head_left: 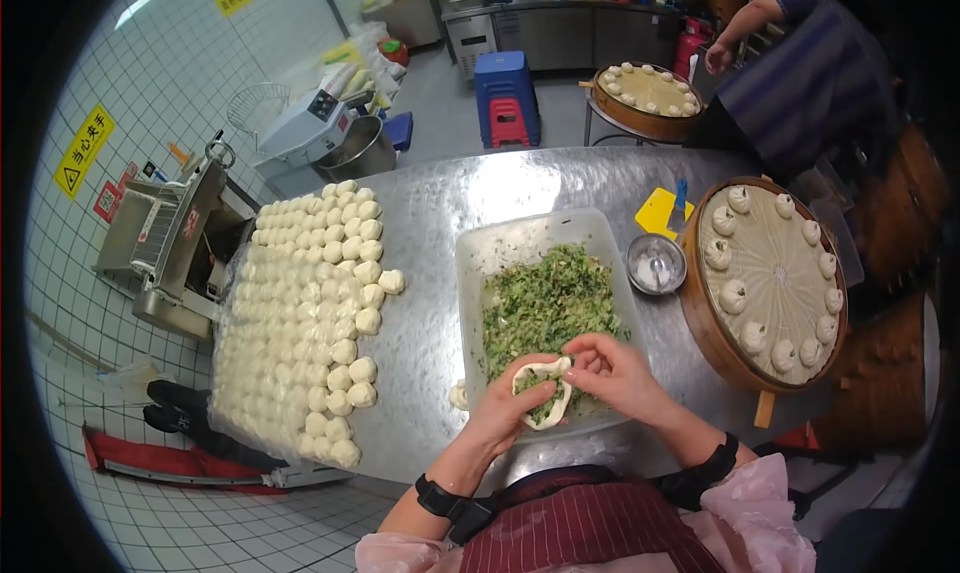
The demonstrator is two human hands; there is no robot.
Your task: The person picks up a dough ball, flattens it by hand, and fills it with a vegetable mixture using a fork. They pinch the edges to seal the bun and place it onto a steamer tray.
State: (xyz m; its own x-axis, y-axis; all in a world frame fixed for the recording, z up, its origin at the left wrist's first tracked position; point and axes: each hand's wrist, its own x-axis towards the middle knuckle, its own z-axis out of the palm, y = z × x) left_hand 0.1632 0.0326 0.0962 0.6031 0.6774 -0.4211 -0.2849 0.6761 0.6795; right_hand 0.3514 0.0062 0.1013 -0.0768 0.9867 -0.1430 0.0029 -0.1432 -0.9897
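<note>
Above the near end of a clear plastic tub [470, 273], my left hand [503, 405] cups a round dough wrapper [543, 422] with green filling inside, its thumb pressing on the filling. My right hand [612, 375] pinches the wrapper's right edge between thumb and fingers. The wrapper's rim stands up around the filling and is open at the top. Chopped green filling [548, 298] covers much of the tub's bottom. A piece of dough [459, 395] lies at the tub's left side, partly hidden by my left hand.
Many dough balls [335, 235] lie at the left, partly under plastic film. At the right are a metal bowl [656, 264], a yellow scraper [655, 211] and a bamboo steamer [697, 305] with pleated buns. Another steamer [650, 123] stands beyond, near a person in an apron [800, 93].
</note>
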